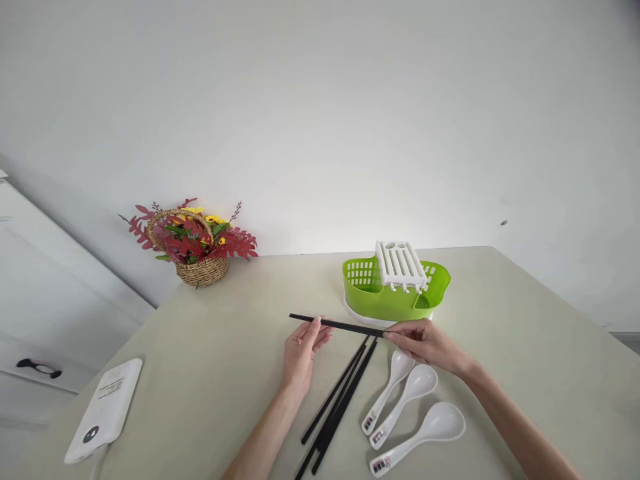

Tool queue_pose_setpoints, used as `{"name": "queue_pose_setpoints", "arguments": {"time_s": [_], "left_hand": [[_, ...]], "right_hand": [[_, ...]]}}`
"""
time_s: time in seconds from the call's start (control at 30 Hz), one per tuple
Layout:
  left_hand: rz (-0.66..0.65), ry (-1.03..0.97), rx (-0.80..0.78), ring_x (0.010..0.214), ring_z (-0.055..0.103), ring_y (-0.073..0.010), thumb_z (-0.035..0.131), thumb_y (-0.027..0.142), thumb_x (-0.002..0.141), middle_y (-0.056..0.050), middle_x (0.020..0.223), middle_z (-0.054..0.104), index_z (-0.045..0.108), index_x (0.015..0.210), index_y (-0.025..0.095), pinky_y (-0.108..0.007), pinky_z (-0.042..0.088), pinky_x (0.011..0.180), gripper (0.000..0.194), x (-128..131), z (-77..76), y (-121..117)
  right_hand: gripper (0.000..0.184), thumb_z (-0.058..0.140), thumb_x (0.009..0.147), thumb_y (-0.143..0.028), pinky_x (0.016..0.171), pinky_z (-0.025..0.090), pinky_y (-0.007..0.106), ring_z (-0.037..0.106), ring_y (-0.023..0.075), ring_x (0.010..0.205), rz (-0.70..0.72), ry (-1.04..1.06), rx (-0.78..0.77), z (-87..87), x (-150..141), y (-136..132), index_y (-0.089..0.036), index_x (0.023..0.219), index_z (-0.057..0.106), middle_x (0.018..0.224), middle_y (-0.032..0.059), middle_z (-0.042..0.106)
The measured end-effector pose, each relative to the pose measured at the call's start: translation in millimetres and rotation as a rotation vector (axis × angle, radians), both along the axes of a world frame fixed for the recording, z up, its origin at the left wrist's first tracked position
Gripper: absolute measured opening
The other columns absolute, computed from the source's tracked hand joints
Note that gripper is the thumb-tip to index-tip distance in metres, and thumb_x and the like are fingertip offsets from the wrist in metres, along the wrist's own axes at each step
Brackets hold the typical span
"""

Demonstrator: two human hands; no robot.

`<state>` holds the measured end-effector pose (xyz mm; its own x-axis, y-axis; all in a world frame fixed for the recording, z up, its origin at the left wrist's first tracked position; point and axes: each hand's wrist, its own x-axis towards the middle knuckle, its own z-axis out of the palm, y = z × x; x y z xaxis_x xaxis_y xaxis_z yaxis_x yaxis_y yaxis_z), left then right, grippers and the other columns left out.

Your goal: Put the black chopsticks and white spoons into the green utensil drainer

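A pair of black chopsticks [350, 327] is held level above the table, stretched between both hands. My left hand [305, 343] pinches them near the left part, thumb on top and fingers beneath. At their right end my right hand [420, 340] grips them between thumb and fingers. Below lie several more black chopsticks [340, 403], slanting toward me. To their right are three white spoons [400, 393], handles pointing down-left; my right hand partly covers the farthest spoon's bowl. Behind my right hand stands a green cutlery basket [375, 300] with a white slotted holder [401, 265] on it.
At the back left sits a wicker basket [203, 272] of red and yellow artificial flowers. A white device with a cable [105, 407] lies near the table's left edge. A white cabinet [45, 293] stands left of the table [215, 347]; a plain wall rises behind.
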<state>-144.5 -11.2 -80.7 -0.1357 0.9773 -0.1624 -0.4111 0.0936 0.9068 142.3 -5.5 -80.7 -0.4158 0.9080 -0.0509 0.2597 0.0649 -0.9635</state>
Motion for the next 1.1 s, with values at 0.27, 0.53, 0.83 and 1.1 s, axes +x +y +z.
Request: {"name": "queue_pose_setpoints", "arguments": {"time_s": [0.27, 0.53, 0.83, 1.1], "left_hand": [[0.1, -0.066, 0.018, 0.083, 0.077, -0.0173, 0.096, 0.041, 0.068, -0.008, 0.093, 0.08, 0.079, 0.091, 0.012, -0.027, 0.064, 0.082, 0.041, -3.9, 12.7, 4.6], [0.324, -0.038, 0.257, 0.08, 0.077, -0.0149, 0.097, 0.042, 0.064, -0.006, 0.088, 0.08, 0.078, 0.088, 0.013, -0.029, 0.065, 0.086, 0.042, -39.1, 81.3, 26.1], [0.233, 0.561, 0.719, 0.079, 0.08, -0.0215, 0.08, 0.047, 0.085, -0.007, 0.089, 0.082, 0.078, 0.092, 0.015, -0.034, 0.068, 0.081, 0.033, 15.7, 164.3, 57.2], [-0.098, 1.032, 0.865, 0.086, 0.081, -0.0226, 0.07, 0.05, 0.093, -0.005, 0.088, 0.083, 0.077, 0.086, 0.021, -0.033, 0.066, 0.084, 0.031, 66.7, 150.3, 111.4]], "right_hand": [[0.046, 0.073, 0.092, -0.055, 0.047, 0.033, 0.025, 0.043, 0.0093, 0.05, -0.061, 0.251, 0.016, -5.9, 3.1, 2.9, -0.018, 0.119, 0.073, 0.065, -0.0054, 0.05], [0.034, 0.076, 0.094, -0.042, 0.048, 0.024, 0.024, 0.038, 0.0062, 0.052, 0.009, 0.612, -0.076, -26.0, 18.2, 12.5, -0.02, 0.119, 0.074, 0.072, -0.0035, 0.053], [0.048, 0.081, 0.084, -0.046, 0.043, 0.023, 0.022, 0.03, 0.0035, 0.048, 0.14, 0.948, -0.17, -46.9, 25.7, 8.9, -0.024, 0.127, 0.074, 0.082, -0.0009, 0.057], [0.049, 0.078, 0.084, -0.037, 0.039, 0.03, 0.019, 0.022, 0.0073, 0.051, 0.117, 1.183, -0.142, -53.5, 34.6, 8.4, -0.027, 0.132, 0.072, 0.086, -0.0016, 0.056]]}}
